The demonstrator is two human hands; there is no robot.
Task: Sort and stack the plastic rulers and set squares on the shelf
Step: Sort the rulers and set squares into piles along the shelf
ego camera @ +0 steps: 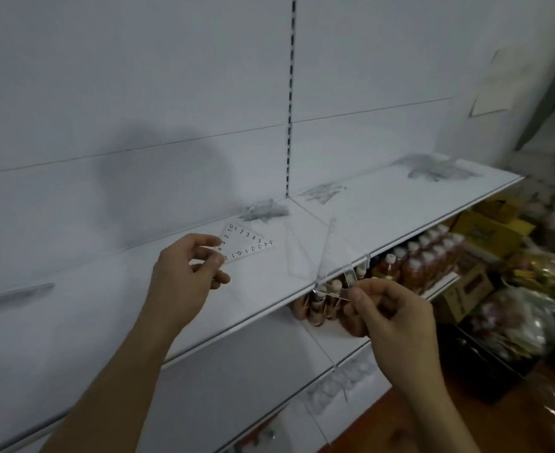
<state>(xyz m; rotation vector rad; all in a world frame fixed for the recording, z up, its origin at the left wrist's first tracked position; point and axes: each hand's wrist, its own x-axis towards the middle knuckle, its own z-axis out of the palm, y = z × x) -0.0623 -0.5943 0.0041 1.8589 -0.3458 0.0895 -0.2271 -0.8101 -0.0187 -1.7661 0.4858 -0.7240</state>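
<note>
A white shelf [384, 197] runs from the lower left of the frame up to the right edge, its front lip facing the camera. Four loose heaps of clear plastic rulers and set squares lie on it: a far-left pile [14, 294] at the left edge, a centre pile [263, 210] against the back panel, a small pile [323, 191] right of centre, and a large pile [439, 168] at upper right.
</note>
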